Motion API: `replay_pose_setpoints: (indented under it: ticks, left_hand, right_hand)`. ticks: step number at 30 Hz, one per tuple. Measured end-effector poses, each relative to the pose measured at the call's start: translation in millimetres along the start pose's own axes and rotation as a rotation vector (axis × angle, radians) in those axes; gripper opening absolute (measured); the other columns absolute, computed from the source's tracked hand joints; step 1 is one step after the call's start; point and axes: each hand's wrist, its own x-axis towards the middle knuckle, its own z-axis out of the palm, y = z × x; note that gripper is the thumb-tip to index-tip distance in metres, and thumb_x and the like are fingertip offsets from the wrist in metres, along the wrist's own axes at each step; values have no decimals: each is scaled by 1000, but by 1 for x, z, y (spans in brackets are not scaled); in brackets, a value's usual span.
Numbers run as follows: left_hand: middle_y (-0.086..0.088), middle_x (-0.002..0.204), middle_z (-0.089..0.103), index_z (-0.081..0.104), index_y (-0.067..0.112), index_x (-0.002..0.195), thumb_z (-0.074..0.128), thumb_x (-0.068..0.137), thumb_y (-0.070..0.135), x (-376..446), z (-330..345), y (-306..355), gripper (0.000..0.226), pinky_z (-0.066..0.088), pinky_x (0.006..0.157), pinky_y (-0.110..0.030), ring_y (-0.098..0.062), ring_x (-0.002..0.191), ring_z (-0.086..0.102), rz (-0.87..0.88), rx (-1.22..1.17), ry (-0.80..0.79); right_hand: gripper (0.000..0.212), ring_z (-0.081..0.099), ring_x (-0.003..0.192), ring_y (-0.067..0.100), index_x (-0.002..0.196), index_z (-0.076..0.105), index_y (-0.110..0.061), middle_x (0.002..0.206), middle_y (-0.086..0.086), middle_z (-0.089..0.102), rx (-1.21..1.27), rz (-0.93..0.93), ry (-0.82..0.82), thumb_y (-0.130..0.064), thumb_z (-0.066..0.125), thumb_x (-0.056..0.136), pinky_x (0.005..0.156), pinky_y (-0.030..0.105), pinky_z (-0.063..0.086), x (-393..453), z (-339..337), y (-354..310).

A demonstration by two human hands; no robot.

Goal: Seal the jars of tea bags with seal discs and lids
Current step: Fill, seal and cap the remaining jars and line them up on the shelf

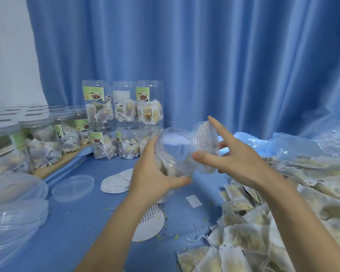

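Gripping the clear round plastic jar of tea bags (pixel 170 152) tilted above the blue table (pixel 82 222), our left hand (pixel 155 173) curls around its lower body in the head view. Our right hand (pixel 230 154) pinches the clear lid with its printed white seal disc (pixel 206 144) at the jar's mouth, forefinger outstretched; whether the lid touches the rim we cannot tell. Another printed white seal disc (pixel 149 224) lies below our left wrist, loose tea bags (pixel 263 222) heaped rightward.

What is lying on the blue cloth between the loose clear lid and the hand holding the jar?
In the head view, a small stack of white seal discs lies between the clear lid and the left hand, which grips the jar.
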Motion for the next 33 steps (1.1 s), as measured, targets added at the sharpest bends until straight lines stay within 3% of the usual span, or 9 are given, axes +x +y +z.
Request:
replay_pose_setpoints:
  ticks: [4, 8, 13, 16, 18, 21, 24, 27, 33]
  left_hand:
    - [14, 124, 46, 36, 33, 134, 85, 44, 30, 5, -26, 16, 103, 36, 100, -31, -10, 118, 39, 260, 415, -28]
    - [11, 139, 37, 30, 28, 142, 84, 46, 27, 5, -34, 22, 110, 19, 105, -22, -13, 128, 28, 345, 543, -76]
    - [13, 137, 40, 31, 30, 143, 84, 45, 26, 5, -41, 27, 111, 30, 107, -33, -15, 124, 36, 310, 504, -129]
    - [13, 135, 41, 32, 32, 142, 85, 44, 27, 3, -42, 27, 112, 37, 103, -38, -16, 122, 39, 273, 451, -136]
    - [11, 136, 42, 36, 30, 141, 84, 42, 26, 2, -39, 28, 110, 28, 108, -31, -17, 125, 37, 340, 498, -90]
    - [3, 135, 45, 41, 22, 138, 84, 40, 23, 1, -29, 27, 107, 17, 108, -26, -21, 127, 37, 469, 581, -10]
    - [5, 138, 41, 37, 24, 140, 83, 42, 24, -1, -20, 24, 108, 19, 110, -28, -19, 129, 33, 439, 551, -19]
    - [9, 135, 42, 36, 27, 140, 81, 46, 25, 0, -18, 20, 104, 26, 106, -29, -14, 125, 34, 336, 411, -17]
    - [4, 126, 53, 45, 19, 135, 76, 49, 25, -5, -16, 20, 92, 36, 101, -37, -19, 117, 46, 403, 362, 71]
  right_hand:
    - [92, 57, 104, 10, 123, 18, -76, 121, -17, 48, 18, -152, -56, -57, 77, 56, 87, 29, 48, -1, 8, -3]
    - [95, 57, 107, 10, 125, 29, -71, 118, -25, 46, 65, -246, -125, -33, 85, 59, 90, 34, 52, -3, 14, -7]
    - [97, 29, 131, -8, 126, 36, -62, 141, -22, 34, -87, -422, -165, -9, 83, 59, 103, 26, 40, -7, 12, -13]
    - [94, 40, 124, -10, 126, 34, -65, 136, -23, 41, -149, -421, -133, -23, 84, 58, 97, 22, 43, -7, 13, -14]
    - [81, 65, 88, -3, 127, 33, -63, 115, -20, 58, -63, -257, -91, -54, 77, 59, 72, 16, 52, -8, 17, -15]
    - [85, 67, 48, 17, 121, 45, -38, 84, 0, 67, 64, 64, -48, -88, 43, 52, 48, 20, 45, -6, 25, -13]
    - [107, 71, 73, 16, 124, 47, -31, 93, 1, 69, 6, 128, -46, -99, 26, 43, 74, 34, 53, -3, 25, -8]
    - [110, 43, 127, 7, 138, 9, -61, 143, -12, 35, -13, -84, -122, -91, 53, 42, 105, 37, 40, -2, 25, -6]
    - [83, 53, 99, 12, 115, 29, -64, 105, -7, 58, -78, -146, 134, -89, 52, 39, 80, 28, 41, -5, 34, -12]
